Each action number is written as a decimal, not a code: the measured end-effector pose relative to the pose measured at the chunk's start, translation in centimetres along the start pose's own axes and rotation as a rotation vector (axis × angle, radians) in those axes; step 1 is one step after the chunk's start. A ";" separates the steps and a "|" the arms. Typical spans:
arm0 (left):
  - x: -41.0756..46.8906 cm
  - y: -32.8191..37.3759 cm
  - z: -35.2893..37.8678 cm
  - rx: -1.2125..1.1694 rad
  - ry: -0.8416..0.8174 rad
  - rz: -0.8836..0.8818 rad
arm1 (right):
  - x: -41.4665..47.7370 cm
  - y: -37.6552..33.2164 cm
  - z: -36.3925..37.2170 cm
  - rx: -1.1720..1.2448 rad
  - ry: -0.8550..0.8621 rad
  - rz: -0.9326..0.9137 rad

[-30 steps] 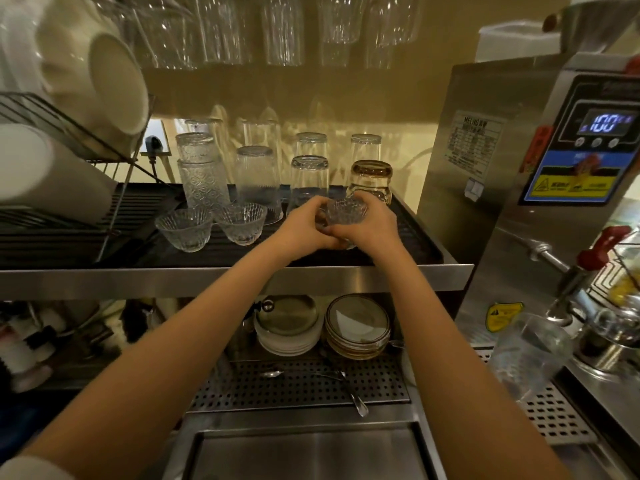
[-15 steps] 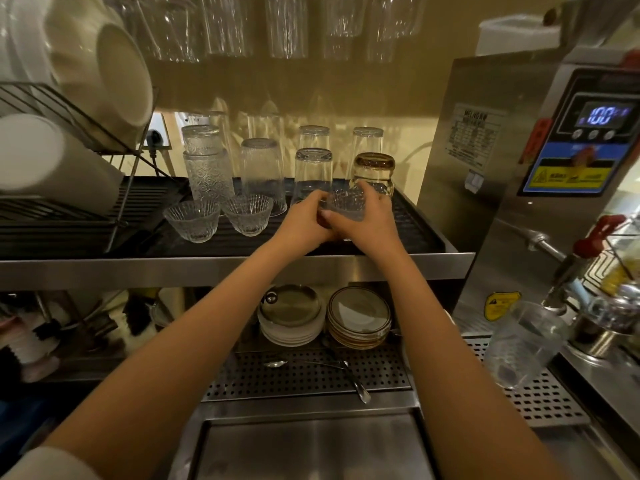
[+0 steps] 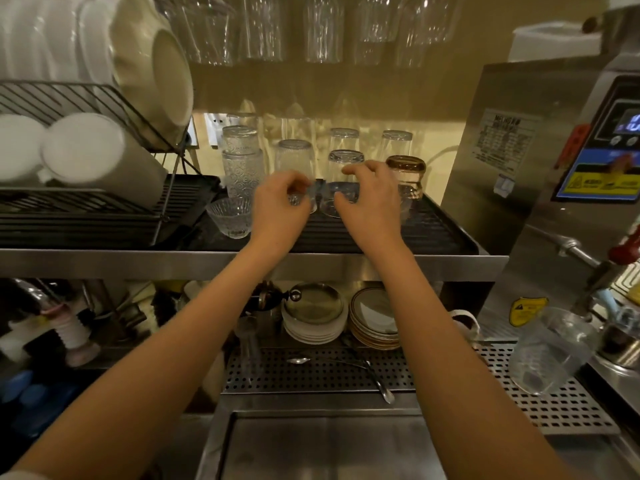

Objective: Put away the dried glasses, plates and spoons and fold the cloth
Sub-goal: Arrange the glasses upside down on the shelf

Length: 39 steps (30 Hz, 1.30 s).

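The small glass bowls (image 3: 329, 202) are blurred (count and grip both unclear).

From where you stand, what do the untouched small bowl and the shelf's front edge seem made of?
The small bowl is likely clear pressed glass: see-through, with a relief pattern. The shelf's front edge is probably stainless steel: grey, with a brushed, dull sheen.

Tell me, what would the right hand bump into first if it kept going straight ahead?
Probably the upturned clear glass tumbler standing just beyond the right hand on the black ridged mat, though depth is unclear.
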<state>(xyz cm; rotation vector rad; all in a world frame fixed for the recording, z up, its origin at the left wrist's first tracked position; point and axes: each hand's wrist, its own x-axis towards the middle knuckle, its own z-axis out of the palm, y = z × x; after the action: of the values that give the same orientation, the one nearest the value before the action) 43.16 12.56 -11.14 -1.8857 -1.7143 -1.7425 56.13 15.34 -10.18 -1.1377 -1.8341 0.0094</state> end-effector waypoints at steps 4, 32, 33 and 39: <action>0.7 -2.6 -3.3 0.188 0.030 -0.032 | -0.2 -2.5 2.2 0.104 -0.089 0.013; 1.6 -10.3 -6.8 -0.243 -0.338 -0.425 | -0.7 -3.9 7.8 0.369 0.030 0.456; 1.6 -10.3 -6.8 -0.237 -0.343 -0.424 | -0.7 -4.1 7.7 0.430 0.052 0.477; 1.4 -10.1 -6.9 -0.224 -0.347 -0.388 | -0.7 -6.4 7.8 0.723 0.098 0.405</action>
<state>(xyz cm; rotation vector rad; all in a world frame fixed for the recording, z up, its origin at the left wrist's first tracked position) 31.13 12.74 -13.60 -2.1725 -2.2207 -1.8882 46.19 14.57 -12.16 -0.9308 -1.3048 0.7725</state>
